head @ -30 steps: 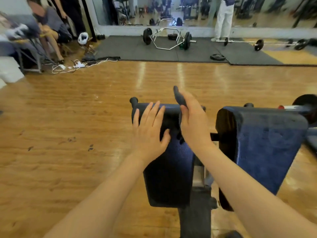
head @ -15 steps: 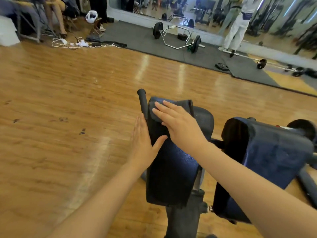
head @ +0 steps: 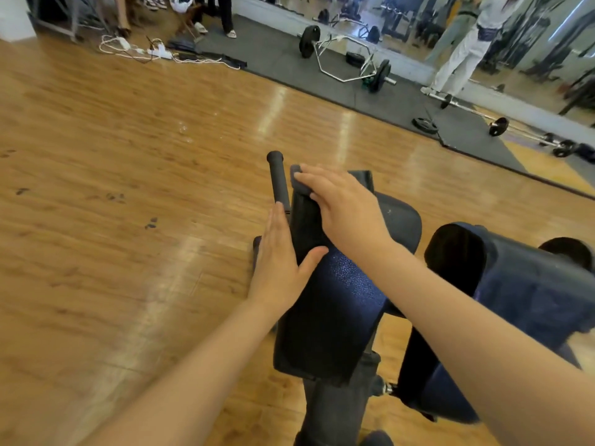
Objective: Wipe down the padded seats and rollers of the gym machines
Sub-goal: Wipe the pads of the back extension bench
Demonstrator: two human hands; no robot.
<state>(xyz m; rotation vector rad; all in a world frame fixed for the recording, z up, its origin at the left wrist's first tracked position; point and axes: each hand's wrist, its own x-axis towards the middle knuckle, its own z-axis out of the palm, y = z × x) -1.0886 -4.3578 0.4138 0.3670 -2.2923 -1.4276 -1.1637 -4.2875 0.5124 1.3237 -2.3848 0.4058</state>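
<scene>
Two hands on one padded seat [head: 335, 304], long axis running 12 to 6 o'clock. Right hand [head: 346, 210], fingers flat, presses what seems a dark cloth [head: 306, 217] at the pad's 12 o'clock end; unwiped length lies toward 6. Left hand [head: 278, 259], fingers straight, braces the 9 o'clock edge. Handle [head: 278, 178] at 11; second pad [head: 528, 294] at 3.

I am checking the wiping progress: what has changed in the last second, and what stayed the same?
The right hand laid the dark cloth, which it held up above the pad, flat on the top of the left pad and now presses it there. The left hand slid from the pad's face to its left edge, fingers straight. The pad and the right pad kept their places.
</scene>
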